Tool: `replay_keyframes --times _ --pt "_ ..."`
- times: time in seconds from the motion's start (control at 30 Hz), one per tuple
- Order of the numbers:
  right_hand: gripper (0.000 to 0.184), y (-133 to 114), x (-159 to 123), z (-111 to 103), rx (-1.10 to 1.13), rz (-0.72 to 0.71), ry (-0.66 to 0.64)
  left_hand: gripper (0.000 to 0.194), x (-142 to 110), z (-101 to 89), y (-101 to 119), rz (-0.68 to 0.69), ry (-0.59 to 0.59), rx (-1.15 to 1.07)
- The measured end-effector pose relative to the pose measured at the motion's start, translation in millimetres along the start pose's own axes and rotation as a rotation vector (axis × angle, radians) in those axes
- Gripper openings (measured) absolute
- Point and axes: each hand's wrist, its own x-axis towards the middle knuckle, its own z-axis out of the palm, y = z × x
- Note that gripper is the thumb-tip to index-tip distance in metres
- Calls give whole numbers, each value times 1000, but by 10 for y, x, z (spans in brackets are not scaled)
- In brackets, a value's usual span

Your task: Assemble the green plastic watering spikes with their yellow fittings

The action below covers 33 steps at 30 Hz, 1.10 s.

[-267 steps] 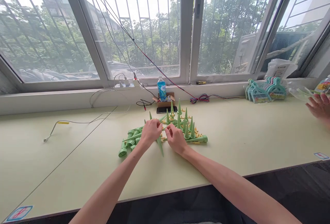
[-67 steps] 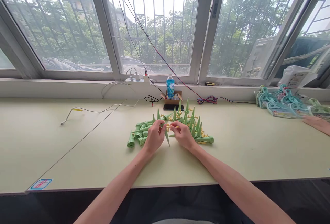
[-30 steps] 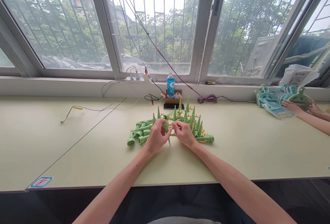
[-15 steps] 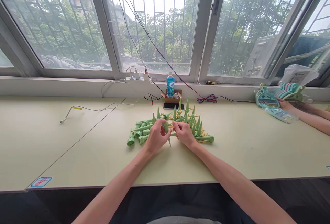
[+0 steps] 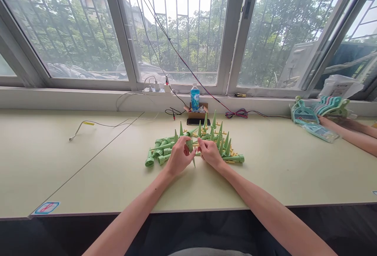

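Note:
My left hand (image 5: 178,156) is closed round a green plastic spike (image 5: 191,153) whose tip points down toward me. My right hand (image 5: 210,152) pinches at the spike's top end, fingertips against a small yellow piece that I can barely make out. Both hands hover over the pale table (image 5: 88,177) just in front of a heap of parts. Green spikes lying flat (image 5: 157,154) are piled to the left. Several upright green spikes (image 5: 219,136) stand to the right among small yellow pieces (image 5: 233,154).
A blue-labelled bottle (image 5: 194,98) stands in a small cardboard box with a dark phone (image 5: 198,121) before it. Cables (image 5: 123,122) trail across the table's left. At the far right another person's arm (image 5: 347,135) reaches to a stack of teal packaged items (image 5: 312,108).
My hands have stayed at the same spot, fingers shifting slightly on the spike. At the far right the other person's hands have moved among the teal packages.

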Motion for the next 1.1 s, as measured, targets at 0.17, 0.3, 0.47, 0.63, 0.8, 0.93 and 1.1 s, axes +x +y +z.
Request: replay_keyframes --times 0.17,0.3,0.47,0.63,0.8,0.93,1.1 --pt "53 -25 -11 -18 71 5 -41 25 1 8 -30 -40 3 -9" --pt "39 -14 -9 -16 128 -12 -52 25 1 7 -42 -54 6 -8" --pt "36 4 -13 -7 113 -21 -64 25 -1 5 -34 -17 11 -2" --pt "41 -3 -13 -9 99 -6 -63 26 0 0 -10 6 3 5" --pt "49 7 -3 -8 72 0 -42 27 -1 -4 4 26 -11 -8" --pt "56 15 -3 -15 42 -2 -49 27 -6 -5 6 21 -23 -5" --pt "56 -13 -9 -17 37 0 -33 27 -3 -1 4 20 -25 -15"
